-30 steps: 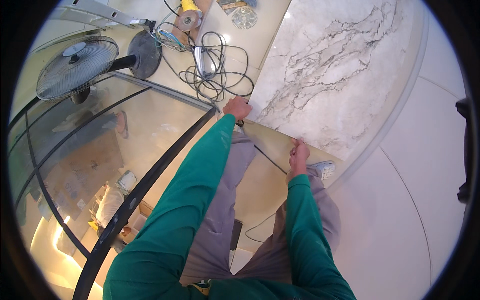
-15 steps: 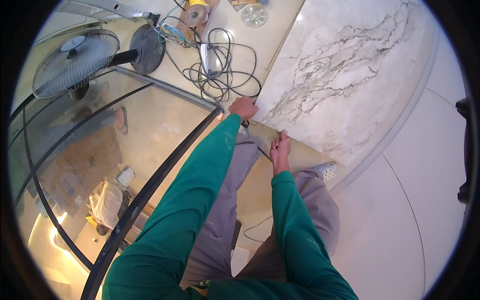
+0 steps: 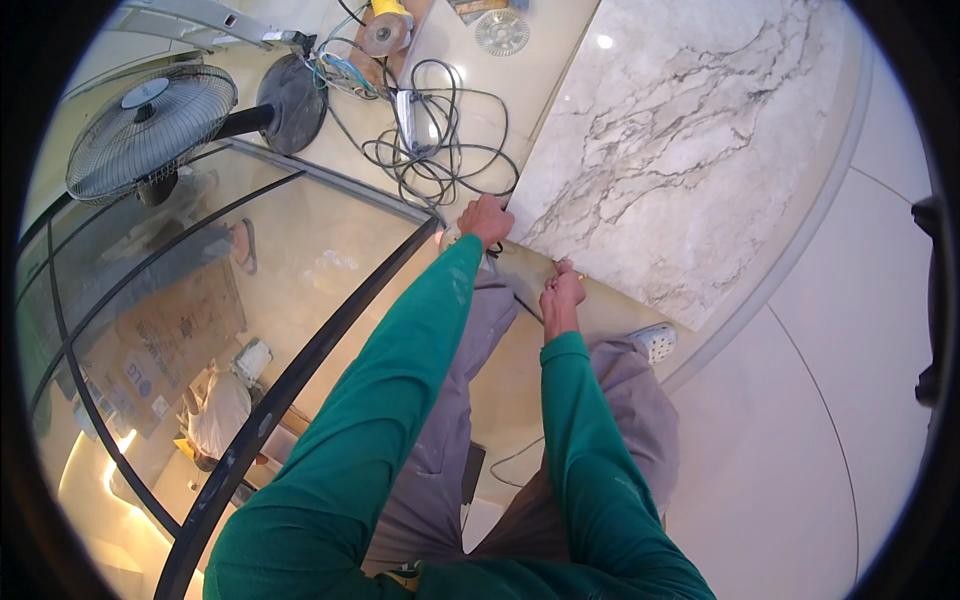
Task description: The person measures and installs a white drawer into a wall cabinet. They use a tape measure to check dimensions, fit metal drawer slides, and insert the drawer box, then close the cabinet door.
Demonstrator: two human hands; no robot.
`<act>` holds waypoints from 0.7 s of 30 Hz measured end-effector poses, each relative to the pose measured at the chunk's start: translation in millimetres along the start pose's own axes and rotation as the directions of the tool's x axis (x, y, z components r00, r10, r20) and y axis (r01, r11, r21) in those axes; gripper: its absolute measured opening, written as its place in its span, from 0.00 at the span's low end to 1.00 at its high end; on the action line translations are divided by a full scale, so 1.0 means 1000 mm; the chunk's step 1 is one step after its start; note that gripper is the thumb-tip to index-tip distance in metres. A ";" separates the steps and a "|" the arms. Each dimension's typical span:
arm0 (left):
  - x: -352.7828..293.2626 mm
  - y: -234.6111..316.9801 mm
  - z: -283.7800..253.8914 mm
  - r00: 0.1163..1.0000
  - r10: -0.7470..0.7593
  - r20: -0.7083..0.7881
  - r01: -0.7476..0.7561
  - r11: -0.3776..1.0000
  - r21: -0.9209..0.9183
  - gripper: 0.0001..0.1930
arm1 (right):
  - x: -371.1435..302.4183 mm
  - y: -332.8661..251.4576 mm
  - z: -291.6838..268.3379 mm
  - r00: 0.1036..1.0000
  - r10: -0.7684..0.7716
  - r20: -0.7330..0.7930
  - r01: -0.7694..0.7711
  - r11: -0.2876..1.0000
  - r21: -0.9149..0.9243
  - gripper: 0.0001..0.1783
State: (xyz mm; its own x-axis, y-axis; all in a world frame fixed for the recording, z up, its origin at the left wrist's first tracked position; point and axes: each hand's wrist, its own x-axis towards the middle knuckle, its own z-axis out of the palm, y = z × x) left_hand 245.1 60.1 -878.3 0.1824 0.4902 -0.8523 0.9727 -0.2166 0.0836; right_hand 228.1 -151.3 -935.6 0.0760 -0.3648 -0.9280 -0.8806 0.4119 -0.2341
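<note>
A large marble-patterned slab [image 3: 680,170], white with grey veins, lies in front of me at the upper right. My left hand [image 3: 487,220] is closed at its near left corner; what the fingers grip is hidden. Just beside that hand sit a partly hidden pale rounded object [image 3: 449,236] and a dark cord. Farther right, my right hand [image 3: 563,289] meets the slab's near edge with its fingers curled and pinched together. Whatever they hold, if anything, is too small to make out.
Left is a dark-framed glass panel [image 3: 300,235], with a person [image 3: 218,410] and cardboard [image 3: 165,335] visible through or in it. Beyond stand a fan [image 3: 150,130], tangled black cable [image 3: 455,150], a yellow power tool [image 3: 388,25] and a round cutting disc [image 3: 502,33].
My right hand has turned slightly, its fingers more curled at the slab's edge. My left hand stays at the corner. The view has shifted a little.
</note>
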 end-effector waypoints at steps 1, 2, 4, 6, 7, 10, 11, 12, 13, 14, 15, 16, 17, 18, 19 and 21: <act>-0.001 0.000 0.002 1.000 0.003 -0.017 -0.003 1.000 0.004 0.23 | -0.001 -0.001 0.002 1.000 0.002 -0.014 -0.002 1.000 0.009 0.09; -0.002 -0.001 0.004 0.999 0.004 -0.032 -0.004 1.000 0.005 0.24 | -0.002 -0.002 0.004 1.000 0.006 -0.030 -0.005 1.000 0.017 0.09; -0.004 -0.001 0.007 0.998 -0.001 -0.069 0.001 1.000 0.004 0.24 | -0.007 -0.004 0.008 0.997 0.004 -0.076 -0.003 1.000 0.005 0.09; -0.007 -0.001 0.012 0.996 -0.027 -0.091 0.027 1.000 -0.001 0.24 | -0.014 -0.007 0.008 0.992 0.014 -0.123 -0.016 1.000 -0.016 0.09; -0.009 0.000 0.012 0.995 -0.040 -0.094 0.038 0.999 -0.028 0.24 | -0.017 -0.009 0.010 0.990 0.022 -0.138 -0.027 0.999 -0.030 0.09; -0.015 0.002 0.014 0.994 -0.090 -0.066 0.083 0.992 -0.099 0.26 | -0.023 -0.014 0.014 0.988 0.050 -0.148 -0.056 0.998 -0.040 0.08; -0.017 0.003 0.014 0.993 -0.095 -0.069 0.087 0.989 -0.118 0.27 | -0.024 -0.015 0.014 0.987 0.046 -0.155 -0.051 0.998 -0.031 0.08; -0.019 0.004 0.013 0.992 -0.100 -0.072 0.089 0.987 -0.137 0.28 | -0.025 -0.016 0.015 0.989 0.050 -0.139 -0.056 0.998 -0.038 0.08; -0.021 0.006 0.012 0.992 -0.099 -0.077 0.088 0.986 -0.142 0.28 | -0.025 -0.016 0.015 0.990 0.042 -0.132 -0.047 0.998 -0.036 0.08; -0.023 0.007 0.011 0.992 -0.100 -0.079 0.087 0.985 -0.147 0.28 | -0.026 -0.016 0.014 0.990 0.032 -0.139 -0.037 0.999 -0.028 0.08; -0.025 0.009 0.010 0.992 -0.109 -0.063 0.098 0.984 -0.150 0.28 | -0.026 -0.016 0.014 0.991 0.034 -0.131 -0.039 0.998 -0.042 0.08; -0.027 0.010 0.009 0.991 -0.109 -0.074 0.097 0.984 -0.151 0.28 | -0.026 -0.015 0.014 0.990 0.032 -0.136 -0.039 0.998 -0.049 0.08; -0.028 0.013 0.008 0.991 -0.117 -0.066 0.106 0.983 -0.151 0.28 | -0.025 -0.015 0.014 0.990 0.025 -0.139 -0.033 0.998 -0.053 0.08; -0.029 0.015 0.007 0.991 -0.127 -0.051 0.118 0.981 -0.151 0.28 | -0.025 -0.015 0.014 0.992 0.016 -0.124 -0.022 0.999 -0.046 0.08; -0.031 0.016 0.007 0.989 -0.129 -0.073 0.117 0.982 -0.151 0.28 | -0.025 -0.015 0.013 0.994 0.002 -0.109 -0.006 0.999 -0.036 0.08; -0.033 0.016 0.008 0.987 -0.136 -0.080 0.122 0.980 -0.154 0.28 | -0.025 -0.014 0.013 0.995 -0.011 -0.097 0.008 0.999 -0.034 0.08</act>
State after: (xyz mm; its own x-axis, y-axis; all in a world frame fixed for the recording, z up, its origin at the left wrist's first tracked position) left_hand 254.0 33.8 -852.5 0.0596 0.5812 -0.8116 0.9981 -0.0221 0.0574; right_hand 244.8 -137.3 -913.0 0.0402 -0.4489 -0.8927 -0.8954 0.3804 -0.2316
